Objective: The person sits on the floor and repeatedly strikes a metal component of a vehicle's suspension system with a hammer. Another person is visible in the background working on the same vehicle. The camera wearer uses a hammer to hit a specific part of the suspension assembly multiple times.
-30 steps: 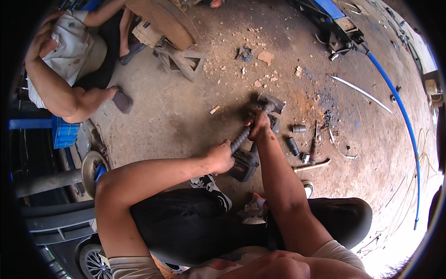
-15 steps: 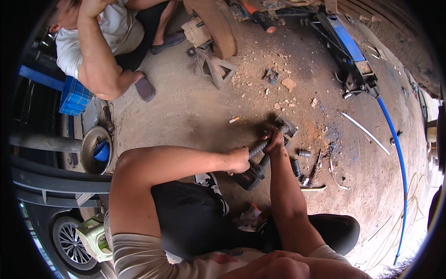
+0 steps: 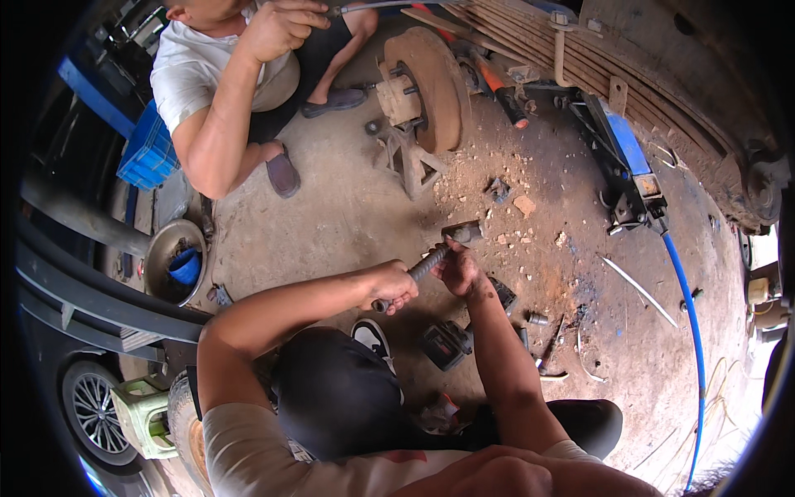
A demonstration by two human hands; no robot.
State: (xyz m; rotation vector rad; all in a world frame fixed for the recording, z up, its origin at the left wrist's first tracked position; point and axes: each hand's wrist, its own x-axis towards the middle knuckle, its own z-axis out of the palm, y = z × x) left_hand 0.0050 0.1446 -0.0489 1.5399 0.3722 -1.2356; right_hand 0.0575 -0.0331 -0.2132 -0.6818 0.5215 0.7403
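A hammer with a ribbed steel handle (image 3: 428, 265) is held up off the floor, slanting away to the right. My left hand (image 3: 391, 286) is wrapped round the handle near its lower end, whose tip pokes out past the fist. Close to the dark metal head (image 3: 462, 232), my right hand (image 3: 458, 270) has its fingers closed on the handle. Below my right forearm, a black cordless power tool (image 3: 448, 343) lies on the floor, partly hidden by the arm. Dark sockets (image 3: 537, 318) lie to the right of that arm.
Across from me a co-worker's hand (image 3: 286, 29) grips a metal rod. A rusty brake drum (image 3: 431, 91) rests by a jack stand (image 3: 410, 166). At right lie a blue floor jack (image 3: 625, 145) and its blue hose (image 3: 689, 290). A metal bowl (image 3: 153, 269) stands left.
Both hands have lifted the hammer up and left, clear of the power tool. The co-worker has raised a hand with a rod. The view has shifted a little.
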